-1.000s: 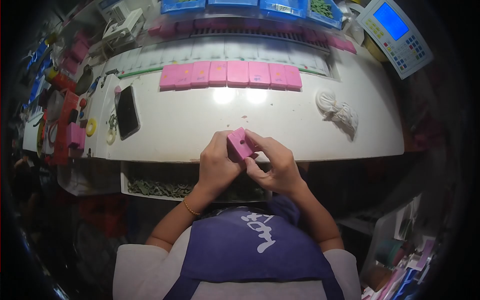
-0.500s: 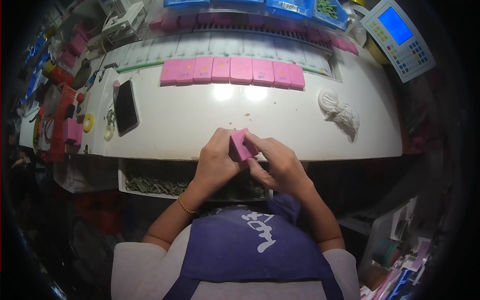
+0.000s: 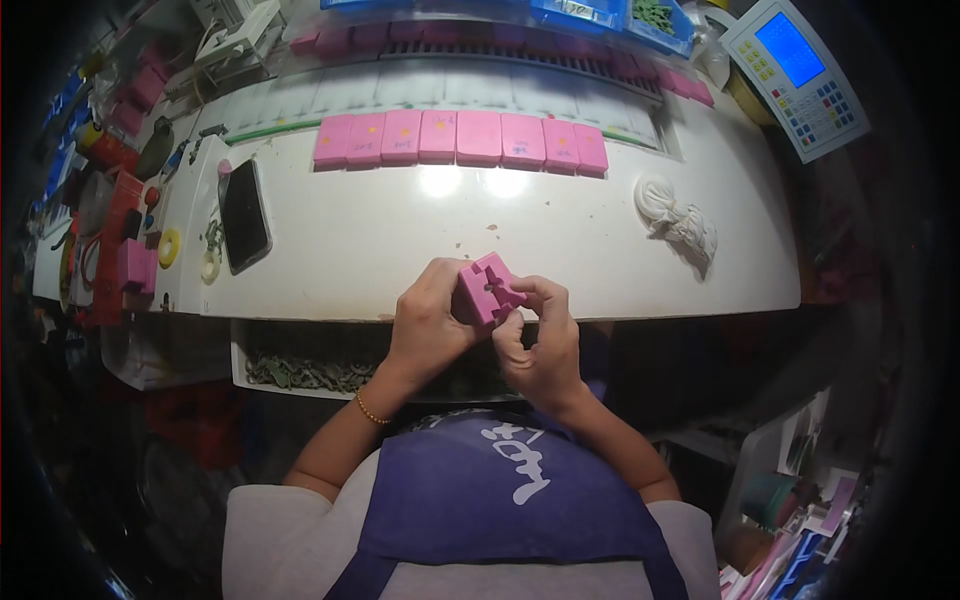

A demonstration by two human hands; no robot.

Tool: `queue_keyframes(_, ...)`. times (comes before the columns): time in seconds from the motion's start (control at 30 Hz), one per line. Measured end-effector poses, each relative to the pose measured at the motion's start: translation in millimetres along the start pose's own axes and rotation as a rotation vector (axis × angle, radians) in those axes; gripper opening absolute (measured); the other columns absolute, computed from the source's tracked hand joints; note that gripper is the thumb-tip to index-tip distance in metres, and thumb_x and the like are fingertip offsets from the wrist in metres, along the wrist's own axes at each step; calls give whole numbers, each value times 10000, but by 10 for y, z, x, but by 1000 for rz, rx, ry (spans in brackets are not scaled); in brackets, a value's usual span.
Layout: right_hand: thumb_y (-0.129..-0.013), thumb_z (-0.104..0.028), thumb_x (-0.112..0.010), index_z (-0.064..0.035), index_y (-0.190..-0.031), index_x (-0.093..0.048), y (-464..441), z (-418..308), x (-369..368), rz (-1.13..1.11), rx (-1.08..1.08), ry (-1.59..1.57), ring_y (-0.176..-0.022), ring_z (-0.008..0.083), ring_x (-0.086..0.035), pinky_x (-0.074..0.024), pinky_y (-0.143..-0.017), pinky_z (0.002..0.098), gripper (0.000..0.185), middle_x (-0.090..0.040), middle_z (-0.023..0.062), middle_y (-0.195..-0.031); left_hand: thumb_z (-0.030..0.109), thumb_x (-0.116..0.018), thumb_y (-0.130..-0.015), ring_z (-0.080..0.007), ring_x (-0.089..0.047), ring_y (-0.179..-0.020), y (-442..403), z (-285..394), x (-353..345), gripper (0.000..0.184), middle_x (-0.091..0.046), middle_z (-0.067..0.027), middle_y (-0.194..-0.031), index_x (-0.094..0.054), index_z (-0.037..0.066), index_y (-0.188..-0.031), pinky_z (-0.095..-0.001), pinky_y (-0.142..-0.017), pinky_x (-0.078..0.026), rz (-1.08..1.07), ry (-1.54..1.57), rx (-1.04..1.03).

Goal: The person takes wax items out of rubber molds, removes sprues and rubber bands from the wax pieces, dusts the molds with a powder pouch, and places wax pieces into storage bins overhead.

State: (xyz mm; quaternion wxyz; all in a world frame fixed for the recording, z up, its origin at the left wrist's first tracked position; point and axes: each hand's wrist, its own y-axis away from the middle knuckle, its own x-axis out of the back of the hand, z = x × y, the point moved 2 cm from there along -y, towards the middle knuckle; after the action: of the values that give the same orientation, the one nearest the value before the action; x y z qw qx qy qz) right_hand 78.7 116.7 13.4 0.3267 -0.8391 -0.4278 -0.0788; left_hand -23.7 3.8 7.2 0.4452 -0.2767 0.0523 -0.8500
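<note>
Eight blocks (image 3: 478, 138), handwriting (image 3: 521, 149) illegible | left grip (image 3: 432, 308) wraps notched block (image 3: 480, 290) | right grip (image 3: 543, 345) pinches edge

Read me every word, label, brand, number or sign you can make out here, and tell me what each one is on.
None can be read with certainty.
Apron: large white lettering, too stylised to read surely.
Row of pink blocks: handwritten marks on several, too small.
Blue bin: label, too blurred.
Keypad panel: key markings too small; nothing legible on its blue screen.
Held pink block: no writing visible.
</note>
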Motion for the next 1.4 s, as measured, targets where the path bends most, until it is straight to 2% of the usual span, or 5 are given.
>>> queue_keyframes(0.3, -907, -94, -672, 19, -1120, -582, -310, -312, 301, -99, 86, 109, -818, 255, -651, -533, -749, 352, 257, -648, 170, -960, 209, -870, -704, -282, -668, -838, 14, 4, 21, 480, -638, -132, -962, -606, 34, -1065, -373, -723, -538, -32, -29, 33)
queue_keyframes(0.53, -1075, -352, -441, -17, -870, -607, -548, -413, 112, -138, -305, -805, -606, 35, -500, -411, -555, 201, 427, -575, 6, -702, 222, -870, -709, -293, -667, -888, -29, 246, 167, 575, -578, -154, -1134, -585, 34, -1171, -366, -743, -571, 0, 12, 27)
queue_keyframes(1.0, -1075, -427, -395, -3, -791, -567, -524, 27, 97, -166, -271, -412, -608, 81, -500, -428, -572, 269, 538, -536, 29, -648, 56, -750, -813, -116, -638, -748, 197, -3, 205, 410, -606, -80, -892, -599, -14, -1188, -258, -589, -551, 142, 52, -71)
queue_keyframes(1.13, -1037, -273, -552, -24, -1036, -549, -500, 190, 240, -243, -347, -579, -707, 65, -513, -417, -618, 231, 248, -556, 7, -811, 81, -672, -893, -72, -569, -683, 199, -51, 177, 386, -600, -37, -807, -546, -10, -1245, -232, -577, -490, 79, 310, 95)
queue_keyframes(1.4, -717, -117, -845, -99, -1415, -478, -490, 306, 439, -552, -110, -257, -1183, 259, -501, -490, -985, 372, 789, -367, 119, -1300, 170, -629, -963, -56, -498, -618, -111, -37, 60, 425, -595, -41, -817, -486, 22, -1334, -201, -546, -401, -187, 698, 265)
